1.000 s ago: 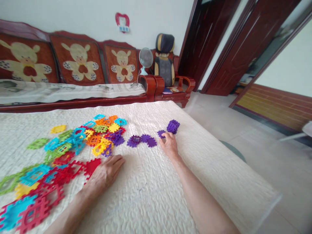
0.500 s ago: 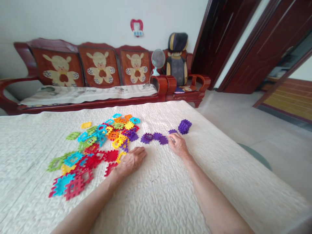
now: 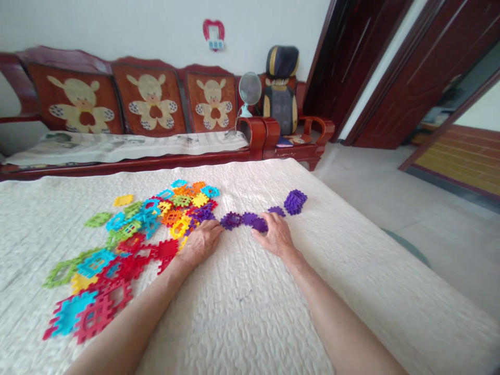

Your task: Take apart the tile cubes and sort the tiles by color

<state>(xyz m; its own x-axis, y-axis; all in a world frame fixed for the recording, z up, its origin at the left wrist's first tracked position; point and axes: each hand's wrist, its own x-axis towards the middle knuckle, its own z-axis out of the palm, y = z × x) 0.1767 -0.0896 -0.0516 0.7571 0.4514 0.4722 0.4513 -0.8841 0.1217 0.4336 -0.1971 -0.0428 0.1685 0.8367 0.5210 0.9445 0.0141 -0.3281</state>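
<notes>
Lower half of frame: both forearms run up from the bottom edge over the white quilted cover (image 3: 250, 312), converging at frame centre.

Left hand (image 3: 201, 242), centre-left: palm down, fingers curled loosely on the cover, tips touching the left end of the row of loose purple tiles (image 3: 244, 221). Nothing lifted. Whether a tile is pinched under the fingertips cannot be told.

Right hand (image 3: 275, 237), just right of centre: palm down, fingers bent, tips resting on the right end of the same row, at the tile nearest it. Fingers look partly closed over that tile's edge; a firm grip is not confirmed.

Row lies flat between the two hands, tiles touching or overlapping. One more single purple tile (image 3: 276, 211) sits just beyond the right hand.

Judgement: toothed edges snag on each other and on the quilting. Best handled one tile at a time, lifted straight up by opposite edges, not dragged. The left hand should pin the neighbouring tile so the row does not shift.

Further up, right of centre: stack of purple tiles (image 3: 295, 201), near the row but apart from it.

Left of centre to lower left: mixed-colour pile of tiles (image 3: 156, 224), larger red and cyan pieces nearest the camera.

Top of frame: wooden sofa (image 3: 156, 135) with bear cushions, small fan (image 3: 249, 91), dark doors (image 3: 375, 73) at upper right.
</notes>
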